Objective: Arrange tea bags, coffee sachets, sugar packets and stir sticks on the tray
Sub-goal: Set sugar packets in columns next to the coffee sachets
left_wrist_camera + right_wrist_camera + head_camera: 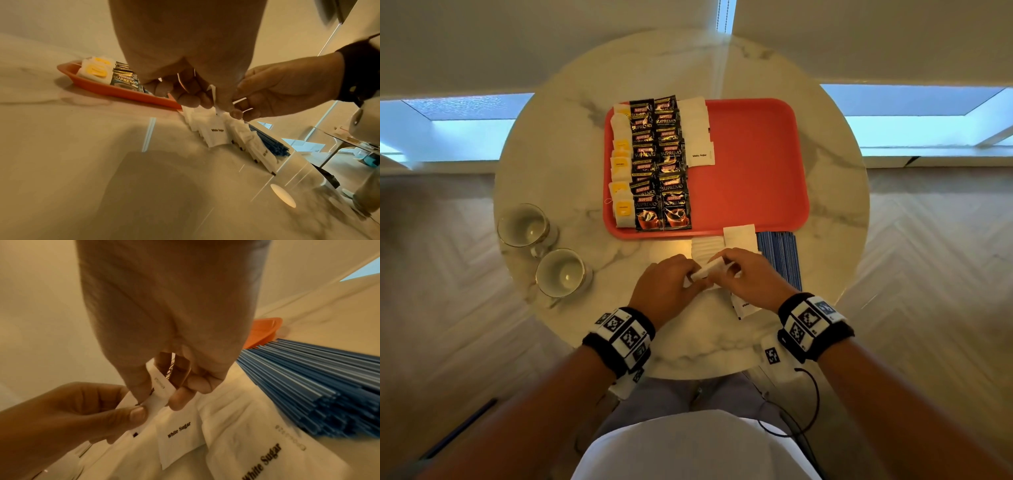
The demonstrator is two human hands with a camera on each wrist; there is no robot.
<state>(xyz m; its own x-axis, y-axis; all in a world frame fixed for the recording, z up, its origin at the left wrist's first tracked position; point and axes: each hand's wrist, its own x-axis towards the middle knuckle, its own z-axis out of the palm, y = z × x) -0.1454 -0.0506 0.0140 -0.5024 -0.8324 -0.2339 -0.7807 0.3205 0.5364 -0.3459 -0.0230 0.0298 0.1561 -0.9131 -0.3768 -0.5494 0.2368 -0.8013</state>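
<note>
Both hands meet low over the near edge of the round marble-patterned worktop, fingers curled round a small stack of flat white paper sugar packets. Seen from the head view, the left hand pinches the stack's left end and the right hand pinches its right end; the right wrist view shows the left thumb pressed on the top packet.

More loose sugar packets, thin and slightly crinkled, printed "White Sugar", lie spread on the worktop under and beyond the hands; their number cannot be told. Just to their right lies a bundle of slim, straight blue stir sticks, too many to count.

Beyond them sits a smooth red plastic tray, rectangular with rounded corners. Along its left part run four columns: soft white tea bags with yellow tags, two columns of glossy black coffee sachets, overlapped like shingles, then a shorter column of sugar packets.

Two clear glass cups stand on the worktop's left side.
</note>
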